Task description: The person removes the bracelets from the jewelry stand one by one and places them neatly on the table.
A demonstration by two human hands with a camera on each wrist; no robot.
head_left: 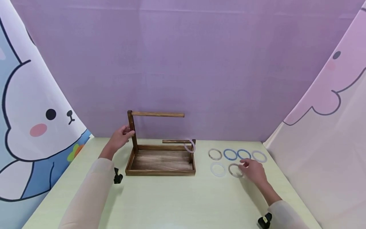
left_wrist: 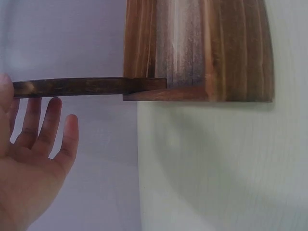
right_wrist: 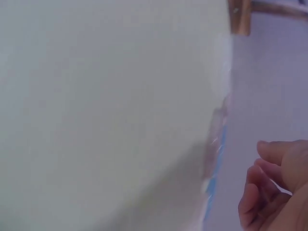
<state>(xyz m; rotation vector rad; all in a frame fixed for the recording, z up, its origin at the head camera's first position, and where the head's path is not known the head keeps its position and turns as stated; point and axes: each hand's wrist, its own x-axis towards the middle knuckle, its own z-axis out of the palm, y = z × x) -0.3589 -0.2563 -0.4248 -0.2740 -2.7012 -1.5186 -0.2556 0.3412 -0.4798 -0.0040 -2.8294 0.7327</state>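
Observation:
A brown wooden rack with a tray base stands left of centre, with a long upper bar and a shorter lower bar. My left hand holds its tall left post, thumb on one side and fingers on the other. A pale lilac bangle hangs on the lower bar by the right post. Over the table at the right, my right hand hovers with loosely bent fingers beside a grey-brown bangle. The right wrist view shows a gap between thumb and fingers, with nothing in it.
Several more bangles lie on the table: a beige one, a white one, two blue ones, left and right, and a lilac one. A purple cloth hangs behind the table, with printed cartoon cloths at both sides.

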